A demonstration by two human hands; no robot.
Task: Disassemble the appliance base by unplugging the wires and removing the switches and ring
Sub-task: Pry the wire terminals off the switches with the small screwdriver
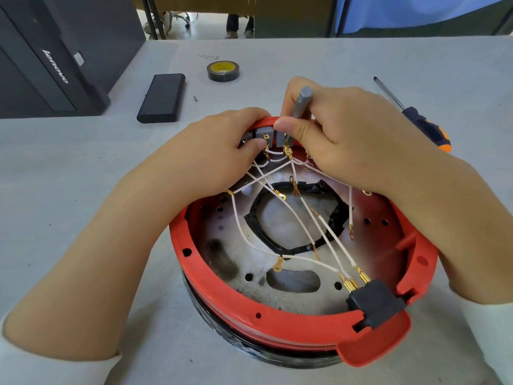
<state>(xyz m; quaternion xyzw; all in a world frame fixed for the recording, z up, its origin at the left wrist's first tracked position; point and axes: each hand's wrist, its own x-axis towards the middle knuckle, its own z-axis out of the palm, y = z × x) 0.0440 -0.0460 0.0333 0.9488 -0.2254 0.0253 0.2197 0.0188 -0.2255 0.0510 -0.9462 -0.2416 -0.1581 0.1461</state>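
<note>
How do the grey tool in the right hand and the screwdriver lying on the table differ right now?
The grey tool is gripped by the right hand, tip down at the switches; the screwdriver lies untouched on the table. The grey tool's handle is plain grey; the screwdriver's is dark blue and orange. The grey tool's shaft is hidden by fingers; the screwdriver's shaft shows fully. Both are slender hand tools.

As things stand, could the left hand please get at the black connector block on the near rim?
Probably yes: the left hand holds the switches, but nothing lies between it and the black connector block.
</note>
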